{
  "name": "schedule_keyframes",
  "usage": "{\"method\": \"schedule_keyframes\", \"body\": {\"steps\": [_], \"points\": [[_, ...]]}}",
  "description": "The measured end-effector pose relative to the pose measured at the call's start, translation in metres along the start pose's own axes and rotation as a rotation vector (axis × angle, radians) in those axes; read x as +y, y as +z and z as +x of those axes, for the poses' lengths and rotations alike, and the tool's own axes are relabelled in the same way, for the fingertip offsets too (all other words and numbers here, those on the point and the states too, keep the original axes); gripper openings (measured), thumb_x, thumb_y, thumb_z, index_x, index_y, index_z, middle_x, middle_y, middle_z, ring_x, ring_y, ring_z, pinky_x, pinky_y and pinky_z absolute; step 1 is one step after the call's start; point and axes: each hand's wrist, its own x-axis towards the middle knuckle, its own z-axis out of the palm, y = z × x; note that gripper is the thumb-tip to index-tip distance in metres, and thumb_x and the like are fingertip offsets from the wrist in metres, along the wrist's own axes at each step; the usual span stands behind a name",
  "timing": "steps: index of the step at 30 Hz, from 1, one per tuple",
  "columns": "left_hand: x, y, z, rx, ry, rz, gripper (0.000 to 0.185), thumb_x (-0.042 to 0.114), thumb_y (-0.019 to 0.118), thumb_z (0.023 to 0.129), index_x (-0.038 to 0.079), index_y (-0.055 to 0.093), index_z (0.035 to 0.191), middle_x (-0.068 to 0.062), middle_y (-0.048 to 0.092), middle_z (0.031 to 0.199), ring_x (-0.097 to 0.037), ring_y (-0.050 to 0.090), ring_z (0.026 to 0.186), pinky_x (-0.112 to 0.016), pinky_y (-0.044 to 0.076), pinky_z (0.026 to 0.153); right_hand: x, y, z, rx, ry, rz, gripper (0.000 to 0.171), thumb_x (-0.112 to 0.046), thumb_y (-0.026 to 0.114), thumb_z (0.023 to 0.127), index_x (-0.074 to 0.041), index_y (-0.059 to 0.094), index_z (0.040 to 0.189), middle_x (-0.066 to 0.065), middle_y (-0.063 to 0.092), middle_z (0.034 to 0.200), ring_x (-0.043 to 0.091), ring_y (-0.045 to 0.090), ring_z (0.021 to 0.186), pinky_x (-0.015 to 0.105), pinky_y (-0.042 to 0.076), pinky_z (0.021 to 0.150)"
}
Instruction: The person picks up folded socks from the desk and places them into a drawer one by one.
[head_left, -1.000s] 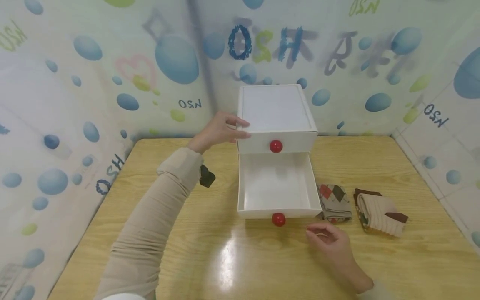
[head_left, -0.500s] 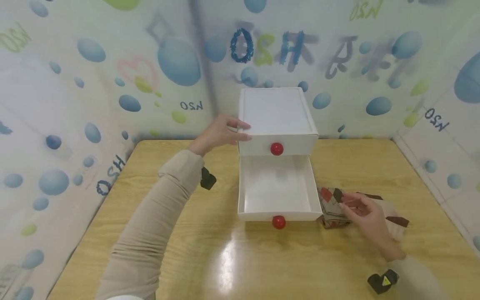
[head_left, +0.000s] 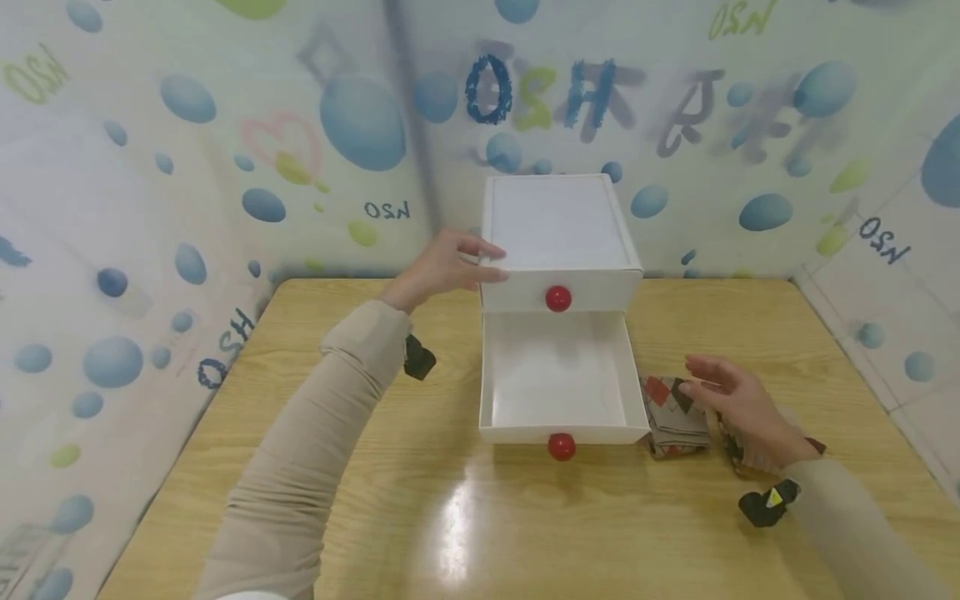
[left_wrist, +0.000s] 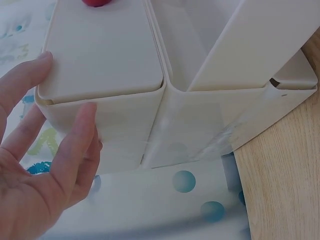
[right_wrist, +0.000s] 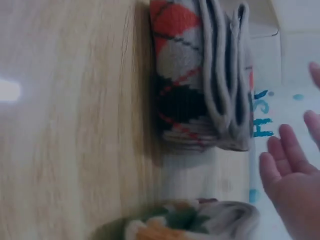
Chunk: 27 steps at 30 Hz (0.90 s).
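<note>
The left hand [head_left: 442,268] lies flat on the white box [head_left: 558,242] (fingers straight). The right hand [head_left: 738,404], spread wide, should pinch the diamond socks [head_left: 675,407] whole.

Bright, even light; overhead glare streaks the glossy tabletop [head_left: 450,533]. The head view bends at its edges; the right wrist view is blurred.

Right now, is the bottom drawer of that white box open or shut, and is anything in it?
Open and empty: the bottom drawer is pulled out in front of the white box, showing only its bare white floor.
</note>
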Motion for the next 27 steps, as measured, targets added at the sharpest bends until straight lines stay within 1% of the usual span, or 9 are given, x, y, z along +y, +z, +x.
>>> {"method": "schedule_keyframes", "body": {"steps": [1, 3, 5, 6, 7, 13, 17, 22, 27], "points": [[0.000, 0.000, 0.000, 0.002, -0.001, -0.001, 0.038, 0.022, 0.072, 0.075, 0.011, 0.062, 0.110, -0.003, 0.053, 0.110, -0.018, 0.056, 0.090, -0.032, 0.051, 0.074, 0.001, 0.000, 0.002, -0.021, 0.000, -0.020, 0.050, -0.018, 0.056, 0.088, 0.005, 0.037, 0.128, 0.024, 0.041, 0.124, 0.013, 0.046, 0.107, 0.021, 0.044, 0.085], [0.000, -0.001, 0.000, 0.002, 0.001, 0.001, 0.038, 0.022, 0.072, 0.075, 0.011, 0.062, 0.110, -0.003, 0.053, 0.110, -0.018, 0.057, 0.090, -0.032, 0.051, 0.074, 0.004, 0.001, 0.006, -0.064, 0.000, -0.044, 0.051, -0.016, 0.058, 0.087, 0.007, 0.036, 0.128, 0.027, 0.039, 0.126, 0.027, 0.041, 0.113, 0.035, 0.040, 0.093], [0.000, -0.001, 0.000, 0.001, 0.000, 0.006, 0.037, 0.023, 0.071, 0.075, 0.011, 0.061, 0.110, -0.003, 0.053, 0.110, -0.018, 0.057, 0.089, -0.032, 0.051, 0.074, 0.008, 0.002, 0.010, -0.094, -0.001, -0.052, 0.053, -0.014, 0.059, 0.086, 0.008, 0.036, 0.127, 0.028, 0.036, 0.128, 0.039, 0.036, 0.115, 0.050, 0.033, 0.094], [0.000, -0.001, 0.000, -0.001, 0.003, 0.007, 0.037, 0.023, 0.071, 0.076, 0.011, 0.061, 0.110, -0.003, 0.053, 0.111, -0.018, 0.057, 0.089, -0.032, 0.051, 0.075, 0.009, 0.003, 0.012, -0.107, 0.001, -0.046, 0.054, -0.014, 0.060, 0.085, 0.009, 0.036, 0.127, 0.029, 0.035, 0.129, 0.043, 0.033, 0.115, 0.055, 0.030, 0.093], [0.000, -0.001, 0.000, -0.003, 0.004, 0.007, 0.037, 0.022, 0.071, 0.076, 0.011, 0.061, 0.110, -0.003, 0.053, 0.111, -0.018, 0.057, 0.090, -0.032, 0.051, 0.075, 0.010, 0.003, 0.013, -0.124, 0.014, -0.040, 0.055, -0.015, 0.061, 0.085, 0.008, 0.035, 0.128, 0.029, 0.033, 0.130, 0.045, 0.031, 0.117, 0.057, 0.029, 0.093], [0.000, -0.001, -0.001, -0.004, -0.004, -0.005, 0.038, 0.022, 0.071, 0.075, 0.010, 0.061, 0.110, -0.003, 0.054, 0.110, -0.019, 0.056, 0.090, -0.032, 0.051, 0.074, 0.012, 0.006, 0.019, -0.179, 0.077, -0.066, 0.061, -0.021, 0.064, 0.082, 0.005, 0.035, 0.129, 0.029, 0.028, 0.134, 0.050, 0.022, 0.120, 0.063, 0.024, 0.092], [0.000, 0.000, -0.001, 0.000, -0.007, -0.011, 0.038, 0.022, 0.072, 0.075, 0.011, 0.061, 0.110, -0.003, 0.054, 0.109, -0.019, 0.056, 0.090, -0.033, 0.051, 0.076, 0.015, 0.006, 0.020, -0.190, 0.085, -0.063, 0.061, -0.020, 0.065, 0.081, 0.006, 0.036, 0.128, 0.030, 0.030, 0.132, 0.051, 0.021, 0.120, 0.063, 0.023, 0.092], [-0.001, -0.001, -0.002, 0.008, -0.002, 0.000, 0.038, 0.023, 0.072, 0.075, 0.012, 0.062, 0.109, -0.002, 0.054, 0.107, -0.018, 0.056, 0.089, -0.031, 0.051, 0.074, 0.016, 0.007, 0.021, -0.188, 0.080, -0.075, 0.060, -0.020, 0.066, 0.080, 0.006, 0.038, 0.127, 0.029, 0.035, 0.130, 0.047, 0.022, 0.121, 0.061, 0.021, 0.095], [-0.001, 0.000, -0.002, 0.005, -0.002, -0.005, 0.038, 0.022, 0.071, 0.075, 0.011, 0.061, 0.110, -0.002, 0.054, 0.108, -0.018, 0.057, 0.089, -0.030, 0.051, 0.073, 0.017, 0.007, 0.022, -0.193, 0.111, -0.082, 0.062, -0.023, 0.067, 0.079, 0.005, 0.039, 0.127, 0.028, 0.032, 0.132, 0.047, 0.020, 0.123, 0.062, 0.020, 0.095]]}}
